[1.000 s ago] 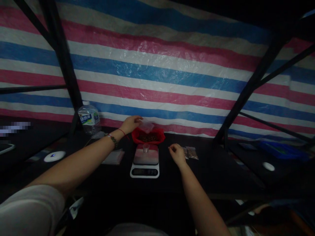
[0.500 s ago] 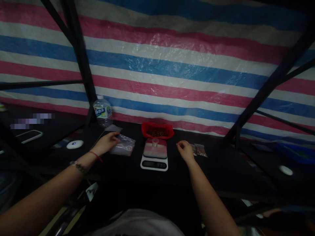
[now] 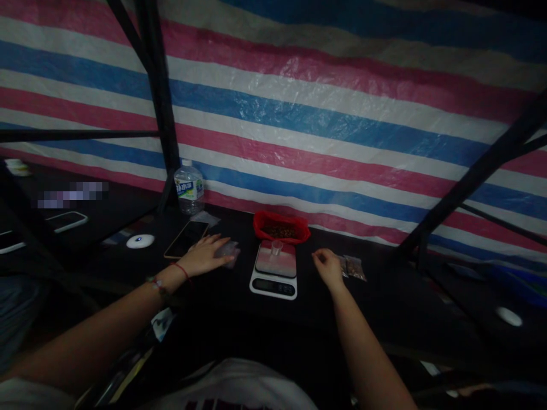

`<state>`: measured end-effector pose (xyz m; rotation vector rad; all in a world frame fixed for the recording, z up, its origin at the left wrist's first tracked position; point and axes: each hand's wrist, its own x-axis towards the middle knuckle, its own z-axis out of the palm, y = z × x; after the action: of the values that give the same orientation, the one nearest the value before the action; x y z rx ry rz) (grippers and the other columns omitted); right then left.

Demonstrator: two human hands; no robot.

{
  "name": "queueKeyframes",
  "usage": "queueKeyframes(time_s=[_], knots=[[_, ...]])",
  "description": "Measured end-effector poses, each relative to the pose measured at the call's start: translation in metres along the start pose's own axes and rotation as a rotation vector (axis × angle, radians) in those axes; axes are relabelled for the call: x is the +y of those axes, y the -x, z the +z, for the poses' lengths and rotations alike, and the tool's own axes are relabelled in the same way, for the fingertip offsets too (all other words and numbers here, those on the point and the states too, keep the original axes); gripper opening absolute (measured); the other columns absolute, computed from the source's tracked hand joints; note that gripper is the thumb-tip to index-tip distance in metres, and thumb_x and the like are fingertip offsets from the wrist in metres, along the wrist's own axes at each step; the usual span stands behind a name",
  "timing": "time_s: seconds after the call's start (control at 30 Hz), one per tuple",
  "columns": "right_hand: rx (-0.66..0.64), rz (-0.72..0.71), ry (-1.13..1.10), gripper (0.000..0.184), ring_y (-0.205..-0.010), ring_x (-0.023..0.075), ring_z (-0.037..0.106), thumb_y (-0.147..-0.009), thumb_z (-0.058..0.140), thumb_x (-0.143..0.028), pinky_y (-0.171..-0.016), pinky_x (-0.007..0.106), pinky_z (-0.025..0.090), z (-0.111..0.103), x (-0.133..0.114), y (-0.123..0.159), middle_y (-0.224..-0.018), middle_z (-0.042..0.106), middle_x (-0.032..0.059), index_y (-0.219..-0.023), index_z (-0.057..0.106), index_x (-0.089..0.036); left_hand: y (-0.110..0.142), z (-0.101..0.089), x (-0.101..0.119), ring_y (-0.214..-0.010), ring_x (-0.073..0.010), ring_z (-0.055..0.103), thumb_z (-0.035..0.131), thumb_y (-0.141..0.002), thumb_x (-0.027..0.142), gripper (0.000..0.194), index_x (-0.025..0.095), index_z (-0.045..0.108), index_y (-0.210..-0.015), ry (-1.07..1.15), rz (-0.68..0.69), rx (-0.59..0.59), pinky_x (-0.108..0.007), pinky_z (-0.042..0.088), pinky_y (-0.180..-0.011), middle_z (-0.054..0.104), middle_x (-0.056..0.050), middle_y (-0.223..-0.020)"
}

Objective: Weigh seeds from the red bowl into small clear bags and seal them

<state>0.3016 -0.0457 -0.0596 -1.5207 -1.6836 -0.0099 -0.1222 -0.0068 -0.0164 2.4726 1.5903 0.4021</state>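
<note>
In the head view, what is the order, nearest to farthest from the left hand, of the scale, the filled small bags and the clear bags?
From the left hand:
1. Clear bags, at its fingers.
2. Scale, to its right.
3. Filled small bags, farther right, past the right hand.

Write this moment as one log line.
left hand: spread over bags; right hand: beside scale; cup: on scale; red bag: behind scale

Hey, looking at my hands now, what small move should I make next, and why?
Probably curl your left hand and pinch up some clear plastic: its fingers lie spread right over it, while the small clear cup already stands on the scale.
</note>
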Motion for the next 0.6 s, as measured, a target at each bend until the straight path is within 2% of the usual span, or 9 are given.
queueKeyframes(time_s=[0.13,0.27,0.4,0.53,0.6], knots=[[0.004,-0.002,0.006,0.023,-0.069,0.0201,0.058,-0.083,0.052,-0.037,-0.064,0.032,0.043,0.0,0.0,0.0,-0.073,0.063,0.0061,-0.073,0.062,-0.019,0.0,0.0,0.001,-0.134,-0.0297,0.037,0.048,-0.077,0.065,0.069,0.027,0.05,-0.135,0.0,0.015,-0.004,-0.043,0.027,-0.11,0.05,-0.007,-0.14],[0.001,0.009,0.001,0.022,-0.069,0.0202,0.058,-0.083,0.053,-0.036,-0.064,0.032,0.043,0.0,-0.001,0.0,-0.074,0.063,0.006,-0.073,0.061,-0.019,0.001,-0.004,0.0,-0.129,-0.027,0.044,0.034,-0.087,0.059,0.062,0.021,0.055,-0.131,-0.025,0.04,0.002,-0.039,0.029,-0.109,0.057,-0.009,-0.132],[0.0,0.001,-0.012,0.021,-0.071,0.0208,0.058,-0.083,0.052,-0.036,-0.067,0.032,0.043,-0.001,-0.003,0.0,-0.074,0.063,0.0062,-0.072,0.061,-0.019,0.003,-0.007,-0.004,-0.123,-0.0271,0.05,0.026,-0.09,0.058,0.064,0.017,0.058,-0.127,-0.022,-0.032,0.033,-0.038,0.034,-0.107,0.058,-0.011,-0.13],[0.003,0.002,-0.006,0.022,-0.07,0.0203,0.057,-0.083,0.051,-0.036,-0.066,0.032,0.043,-0.002,-0.005,0.0,-0.073,0.062,0.006,-0.073,0.061,-0.019,0.002,-0.007,-0.01,-0.115,-0.0294,0.056,0.03,-0.086,0.064,0.066,0.018,0.062,-0.121,-0.013,-0.061,0.007,-0.038,0.04,-0.1,0.062,-0.013,-0.123],[-0.001,0.001,-0.003,0.023,-0.069,0.0199,0.057,-0.083,0.051,-0.036,-0.065,0.031,0.042,-0.002,-0.005,0.0,-0.072,0.061,0.0057,-0.072,0.061,-0.018,0.0,-0.009,-0.014,-0.109,-0.0305,0.06,0.041,-0.079,0.069,0.068,0.017,0.067,-0.113,0.012,-0.04,-0.02,-0.037,0.043,-0.096,0.065,-0.014,-0.117]])
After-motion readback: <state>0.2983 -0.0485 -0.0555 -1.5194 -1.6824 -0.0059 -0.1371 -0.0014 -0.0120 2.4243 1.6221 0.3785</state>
